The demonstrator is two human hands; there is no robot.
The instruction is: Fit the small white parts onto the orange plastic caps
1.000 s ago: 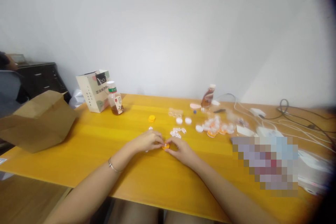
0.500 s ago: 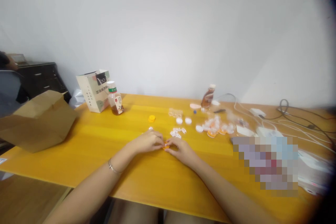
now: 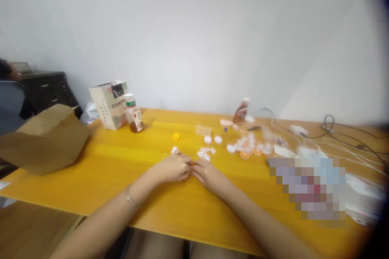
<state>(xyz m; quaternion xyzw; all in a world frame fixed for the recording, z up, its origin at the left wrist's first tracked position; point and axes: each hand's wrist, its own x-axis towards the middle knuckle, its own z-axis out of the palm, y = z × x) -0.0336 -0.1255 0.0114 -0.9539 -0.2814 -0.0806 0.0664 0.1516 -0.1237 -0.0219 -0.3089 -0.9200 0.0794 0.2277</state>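
My left hand [image 3: 172,168] and my right hand [image 3: 208,174] meet fingertip to fingertip on the yellow table [image 3: 106,170], pinching a small orange piece [image 3: 192,164] between them; the fingers hide most of it. A bracelet sits on my left wrist. Just beyond the hands lie several small white pieces [image 3: 205,153]. A loose orange cap [image 3: 175,136] sits farther back, with white caps [image 3: 212,139] to its right.
A cluster of small clear and orange containers [image 3: 252,146] lies right of centre. A tea bottle [image 3: 133,114] and a paper gift bag [image 3: 108,104] stand at the back left, a brown paper bag [image 3: 42,139] at the left edge. A brown bottle [image 3: 241,112], cables and chargers [image 3: 319,141] fill the right.
Both hands have closed in tighter around the orange piece, which now shows less between the fingers. Nothing else on the table has moved.
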